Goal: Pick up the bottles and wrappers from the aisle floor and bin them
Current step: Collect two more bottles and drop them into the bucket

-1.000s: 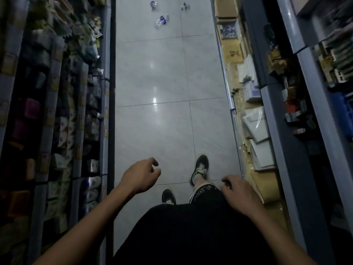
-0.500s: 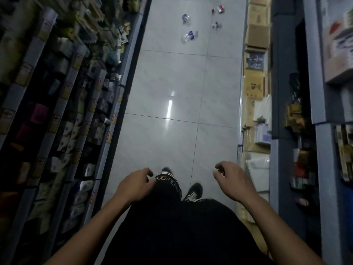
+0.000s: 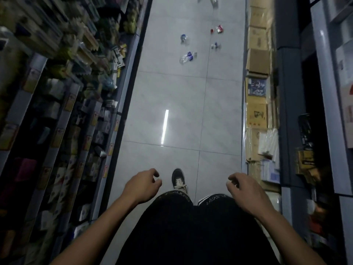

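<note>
Litter lies far ahead on the pale tiled aisle floor (image 3: 172, 104). A crushed clear bottle with a blue label (image 3: 186, 57) is nearest. Beyond it sit another clear bottle (image 3: 184, 38), a small bottle with a blue cap (image 3: 215, 45) and a red and white wrapper (image 3: 219, 29). More litter (image 3: 213, 0) shows at the top edge. My left hand (image 3: 143, 185) and my right hand (image 3: 243, 188) hang low in front of me, fingers loosely curled and apart, both holding nothing. No bin is in view.
Stocked shelves (image 3: 63, 111) wall the aisle's left side. Stacked cardboard boxes (image 3: 257, 62) and grey shelf uprights (image 3: 290, 111) line the right. My black shoe (image 3: 178, 179) is on the floor below my dark shorts.
I have walked forward along the aisle. The litter now sits lower and larger in view, with more of it visible. Both hands stay low and hold nothing.
</note>
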### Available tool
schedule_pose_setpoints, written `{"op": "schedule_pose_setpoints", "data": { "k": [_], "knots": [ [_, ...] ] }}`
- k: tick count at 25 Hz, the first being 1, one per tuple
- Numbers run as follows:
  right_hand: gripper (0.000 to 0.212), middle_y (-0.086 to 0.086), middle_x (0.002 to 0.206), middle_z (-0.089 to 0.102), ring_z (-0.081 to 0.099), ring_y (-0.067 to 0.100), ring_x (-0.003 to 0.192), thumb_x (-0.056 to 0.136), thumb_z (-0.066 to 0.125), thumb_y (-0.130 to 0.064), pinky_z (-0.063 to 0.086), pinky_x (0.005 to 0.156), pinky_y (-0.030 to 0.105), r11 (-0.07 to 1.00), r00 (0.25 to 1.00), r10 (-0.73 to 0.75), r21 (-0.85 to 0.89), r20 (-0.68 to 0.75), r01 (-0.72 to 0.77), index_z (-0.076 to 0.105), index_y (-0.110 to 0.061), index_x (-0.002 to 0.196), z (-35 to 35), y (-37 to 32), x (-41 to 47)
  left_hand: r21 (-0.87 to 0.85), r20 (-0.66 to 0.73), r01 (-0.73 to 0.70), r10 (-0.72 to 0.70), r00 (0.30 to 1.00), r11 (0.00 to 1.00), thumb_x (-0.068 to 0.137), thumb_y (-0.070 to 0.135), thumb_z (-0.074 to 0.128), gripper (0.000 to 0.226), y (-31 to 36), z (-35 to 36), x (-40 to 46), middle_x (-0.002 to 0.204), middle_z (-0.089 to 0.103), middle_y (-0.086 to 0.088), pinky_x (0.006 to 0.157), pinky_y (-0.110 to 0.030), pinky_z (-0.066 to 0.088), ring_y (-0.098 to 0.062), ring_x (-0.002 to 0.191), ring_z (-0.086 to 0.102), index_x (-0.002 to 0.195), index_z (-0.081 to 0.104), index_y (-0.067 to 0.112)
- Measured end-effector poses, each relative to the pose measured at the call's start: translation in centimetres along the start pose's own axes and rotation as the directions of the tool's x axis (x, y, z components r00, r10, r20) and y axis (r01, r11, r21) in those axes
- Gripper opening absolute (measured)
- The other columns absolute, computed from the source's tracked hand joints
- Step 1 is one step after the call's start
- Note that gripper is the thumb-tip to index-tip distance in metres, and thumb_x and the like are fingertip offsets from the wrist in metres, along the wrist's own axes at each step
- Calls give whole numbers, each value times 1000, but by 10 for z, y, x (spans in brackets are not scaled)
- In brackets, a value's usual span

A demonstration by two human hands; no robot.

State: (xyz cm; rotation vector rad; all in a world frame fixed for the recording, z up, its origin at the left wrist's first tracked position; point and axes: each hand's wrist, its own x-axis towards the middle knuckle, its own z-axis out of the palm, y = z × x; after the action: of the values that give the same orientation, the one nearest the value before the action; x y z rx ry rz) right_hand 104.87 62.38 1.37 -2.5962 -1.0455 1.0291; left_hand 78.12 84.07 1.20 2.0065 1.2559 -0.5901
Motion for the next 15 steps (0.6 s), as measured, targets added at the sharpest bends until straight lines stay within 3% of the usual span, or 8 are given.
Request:
{"op": "schedule_pose_setpoints", "data": {
  "k": [4,9,15],
  "knots": [
    [29,-7,104,65,61,13,94,97,56,-43,54,83,37,994,996,91,58,-18,-90,68,-25,116,-24,-2,32,84,-9,-84,85,996,993,98,47,51,40,39,-63,71,112,73,5,82,-35,54,-16,96,65,131,61,26],
    [29,-7,109,66,61,11,98,97,57,-40,53,85,34,977,985,175,126,9,-175,67,-25,119,-61,10,99,123,4,-131,131,991,984,99,46,50,39,99,-118,156,112,72,4,86,-39,57,-15,96,66,131,60,26],
    [29,-6,113,65,63,14,103,97,57,-38,53,90,37,966,986,161,200,39,-166,67,-23,120,-134,16,218,134,-1,-49,49,999,990,99,45,49,40,163,-162,229,113,73,4,82,-36,55,-15,95,65,131,60,25]
  ]
}}
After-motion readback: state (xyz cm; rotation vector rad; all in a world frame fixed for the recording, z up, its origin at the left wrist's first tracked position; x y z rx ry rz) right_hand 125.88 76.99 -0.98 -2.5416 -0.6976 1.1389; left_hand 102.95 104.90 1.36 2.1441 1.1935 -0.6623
